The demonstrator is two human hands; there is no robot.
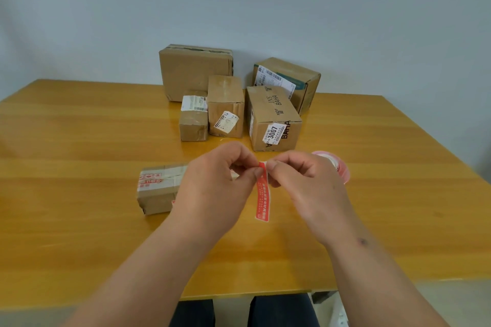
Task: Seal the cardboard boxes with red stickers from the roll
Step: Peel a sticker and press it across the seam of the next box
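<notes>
**Peeling a red sticker over the table**

Both hands meet just above the flat brown cardboard box (156, 188) lying nearest the person on the yellow wooden table (79, 141). The left hand (215, 186) and the right hand (305, 180) each pinch the top end of a long red printed sticker strip (262, 194), thumb against forefinger, while the rest of the strip hangs down freely. A sliver of white shows at the pinch, so I judge they are parting the sticker from its backing, held up off the table to keep the glue side from catching anything.

The red-and-white sticker roll (336, 166) sits just right of the flat box, behind the right hand and within easy reach; the hand covers much of it. Beyond the flat box, five more brown cardboard boxes (228, 103) wait in a cluster by the wall, bearing old shipping labels.

The left hand hides the flat box's right end, so I cannot tell how its seam lies there. It carries red-printed tape already. The sticker's lettering is too small to read.
</notes>
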